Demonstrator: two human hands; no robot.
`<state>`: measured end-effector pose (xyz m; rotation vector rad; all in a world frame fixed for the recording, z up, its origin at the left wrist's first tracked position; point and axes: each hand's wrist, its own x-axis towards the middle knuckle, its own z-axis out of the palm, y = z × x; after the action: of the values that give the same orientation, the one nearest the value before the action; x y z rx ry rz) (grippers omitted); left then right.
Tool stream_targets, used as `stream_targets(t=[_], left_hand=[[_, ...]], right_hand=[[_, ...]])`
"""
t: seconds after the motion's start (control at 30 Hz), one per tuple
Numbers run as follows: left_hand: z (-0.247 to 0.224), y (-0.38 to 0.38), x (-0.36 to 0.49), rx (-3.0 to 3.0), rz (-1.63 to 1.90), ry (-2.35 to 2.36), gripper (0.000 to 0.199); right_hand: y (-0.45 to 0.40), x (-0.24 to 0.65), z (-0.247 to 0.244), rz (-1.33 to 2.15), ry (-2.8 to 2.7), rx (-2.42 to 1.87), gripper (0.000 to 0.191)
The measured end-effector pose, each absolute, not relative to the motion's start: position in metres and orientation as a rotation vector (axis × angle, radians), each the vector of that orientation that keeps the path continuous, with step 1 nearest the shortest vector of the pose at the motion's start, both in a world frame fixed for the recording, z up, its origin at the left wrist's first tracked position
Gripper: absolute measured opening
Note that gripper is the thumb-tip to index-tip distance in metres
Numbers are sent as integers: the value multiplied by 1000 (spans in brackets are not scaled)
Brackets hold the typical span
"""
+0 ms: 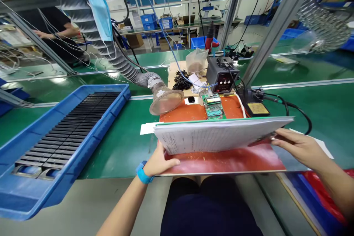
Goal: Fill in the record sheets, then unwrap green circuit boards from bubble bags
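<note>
The left hand (159, 160) and right hand (300, 147) each pinched an edge of a paper binder (215, 134), tilting its pages toward the person, just before a circuit board (212, 106).

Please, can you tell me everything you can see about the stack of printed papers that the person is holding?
The stack of printed papers is a flat bundle of white sheets with rows of small print, too small to read. A thin green edge runs along its far side, but I cannot tell what it belongs to. The stack is tilted above an orange mat on the green bench. The left hand holds its near left edge, and the right hand holds its right end.
</note>
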<state>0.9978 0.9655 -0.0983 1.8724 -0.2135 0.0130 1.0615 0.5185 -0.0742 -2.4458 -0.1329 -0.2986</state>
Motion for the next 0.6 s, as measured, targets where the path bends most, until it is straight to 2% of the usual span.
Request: stream_targets(t=[0.17,0.3,0.4,0.6], left_hand=[[-90,960,1000,1795,149,-81,65],[-97,956,1002,1837,193,-28,42],[-99,955,999,1828,245,-5,40],[-97,951,992,1704,223,-67,56]], right_hand=[[523,1056,-73,16,-188,-2189,46],[522,1056,-73,-68,-191,-2168,44],[515,1062,-70,-131,-230,-2279,39],[497,1078,-55,-31,-420,-2377,39]])
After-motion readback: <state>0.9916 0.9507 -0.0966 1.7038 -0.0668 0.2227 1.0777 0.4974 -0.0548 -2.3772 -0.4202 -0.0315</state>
